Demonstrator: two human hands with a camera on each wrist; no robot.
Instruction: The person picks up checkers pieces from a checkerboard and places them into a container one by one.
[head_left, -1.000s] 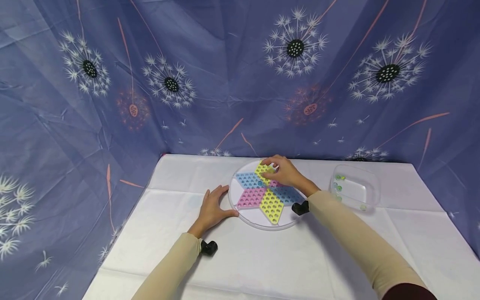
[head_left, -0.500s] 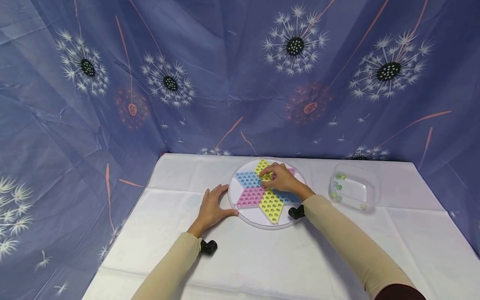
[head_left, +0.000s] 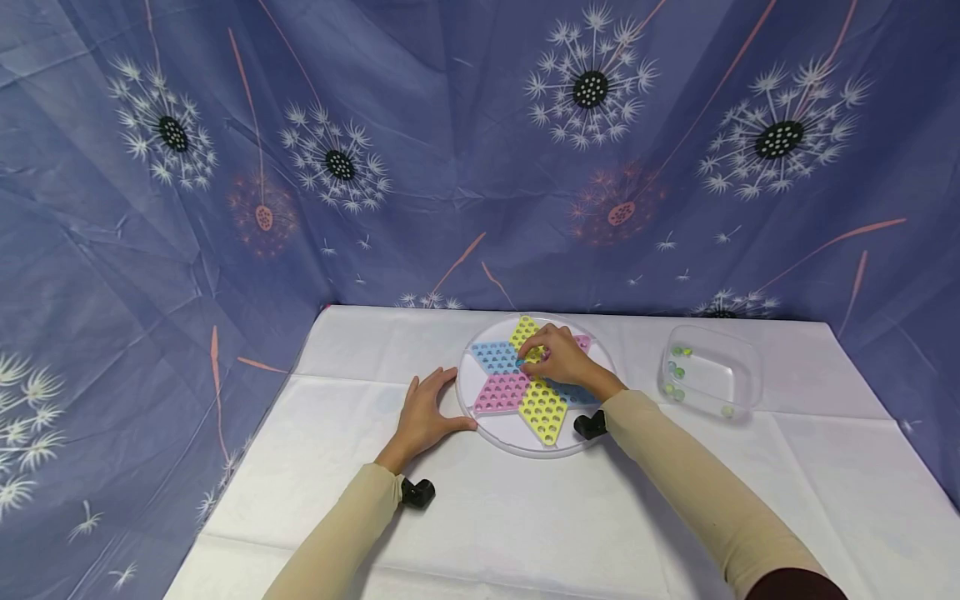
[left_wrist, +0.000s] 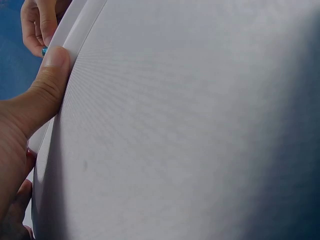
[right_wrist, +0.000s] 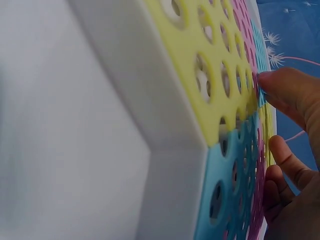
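A round white Chinese checkers board [head_left: 501, 433] with a star of yellow, pink and blue perforated sections lies toward the back of the table. My left hand [head_left: 426, 415] rests against its left rim, fingers spread, with the thumb [left_wrist: 54, 62] along the edge in the left wrist view. Over the middle of the star, my right hand [head_left: 566, 358] pinches a small blue marble [left_wrist: 44, 51] between thumb and fingertips, close to the holes where the blue and pink sections meet. In the right wrist view, the fingertips of the right hand [right_wrist: 295, 130] are down at the board surface.
A clear plastic box [head_left: 738, 354] stands right of the board, with several green and yellowish marbles [head_left: 678, 372] in it. White cloth [head_left: 525, 533] covers the table. Behind it and to the left hangs a blue curtain [head_left: 465, 167] with dandelion prints.
My right hand has moved slightly left and down, and its fingertips have closed on the blue marble, which stood clear of them a second ago. The left hand stays on the rim.
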